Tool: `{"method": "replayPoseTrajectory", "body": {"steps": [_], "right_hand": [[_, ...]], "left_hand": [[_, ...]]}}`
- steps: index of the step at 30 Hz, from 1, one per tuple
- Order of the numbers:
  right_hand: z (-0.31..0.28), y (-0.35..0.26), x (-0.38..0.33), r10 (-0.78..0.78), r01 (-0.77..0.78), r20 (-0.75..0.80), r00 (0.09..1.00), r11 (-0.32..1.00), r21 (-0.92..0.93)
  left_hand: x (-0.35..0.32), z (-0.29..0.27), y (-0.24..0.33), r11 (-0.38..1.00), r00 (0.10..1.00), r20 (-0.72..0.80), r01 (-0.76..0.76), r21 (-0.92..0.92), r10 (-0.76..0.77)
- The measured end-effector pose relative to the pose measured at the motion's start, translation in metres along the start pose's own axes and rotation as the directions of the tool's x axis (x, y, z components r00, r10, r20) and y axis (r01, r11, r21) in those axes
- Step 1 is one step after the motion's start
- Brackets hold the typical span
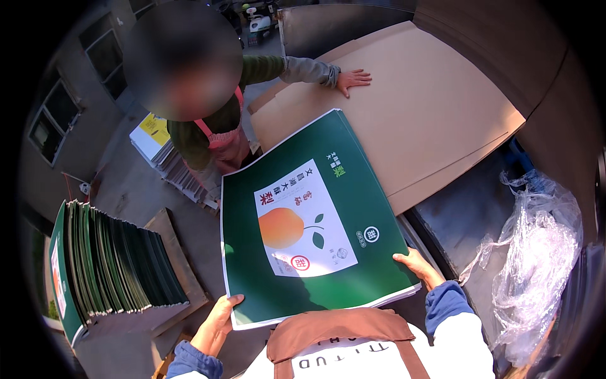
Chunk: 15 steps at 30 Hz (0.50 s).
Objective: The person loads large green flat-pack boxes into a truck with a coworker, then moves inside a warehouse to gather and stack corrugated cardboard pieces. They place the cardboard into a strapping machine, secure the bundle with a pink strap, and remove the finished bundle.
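Between my two hands is a thin stack of green printed sheets (372,234) with white edges. A white panel on the top sheet carries an orange fruit with green leaves. My left hand (218,321) grips the near left corner, thumb on top. At the near right side, my right hand (420,265) holds the edge the same way; the fingers of both hands are mostly hidden underneath. The stack's far corner overlaps a pile of large brown cardboard sheets (435,95). Across from me, a co-worker's hand (353,79) lies flat on that cardboard.
Left of me, a tall pile of green printed sheets (120,259) leans on a board. Crumpled clear plastic wrap (536,259) hangs at the right. The co-worker in a pink apron (227,148) stands beside another sheet pile (167,161). Dark panels (347,25) border the cardboard.
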State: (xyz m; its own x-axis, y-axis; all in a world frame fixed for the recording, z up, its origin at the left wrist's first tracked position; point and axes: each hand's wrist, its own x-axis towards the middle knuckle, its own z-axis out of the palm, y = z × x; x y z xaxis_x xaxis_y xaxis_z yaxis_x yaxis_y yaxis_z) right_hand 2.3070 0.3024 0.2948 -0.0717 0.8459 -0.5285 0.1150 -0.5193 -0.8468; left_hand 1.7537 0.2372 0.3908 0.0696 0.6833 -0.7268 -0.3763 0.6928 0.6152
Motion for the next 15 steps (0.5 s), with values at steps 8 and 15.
{"method": "replayPoseTrajectory", "body": {"steps": [8,15], "right_hand": [[0.006,-0.026,-0.005,-0.027,0.027,-0.019,0.999,0.999,-0.035],[0.017,-0.042,-0.016,-0.022,0.021,-0.029,0.999,0.998,-0.053]], "left_hand": [[0.005,-0.016,-0.001,0.998,0.999,0.039,0.002,-0.059,0.001],[0.003,-0.027,-0.002,0.999,0.999,0.04,0.01,-0.042,-0.008]]}}
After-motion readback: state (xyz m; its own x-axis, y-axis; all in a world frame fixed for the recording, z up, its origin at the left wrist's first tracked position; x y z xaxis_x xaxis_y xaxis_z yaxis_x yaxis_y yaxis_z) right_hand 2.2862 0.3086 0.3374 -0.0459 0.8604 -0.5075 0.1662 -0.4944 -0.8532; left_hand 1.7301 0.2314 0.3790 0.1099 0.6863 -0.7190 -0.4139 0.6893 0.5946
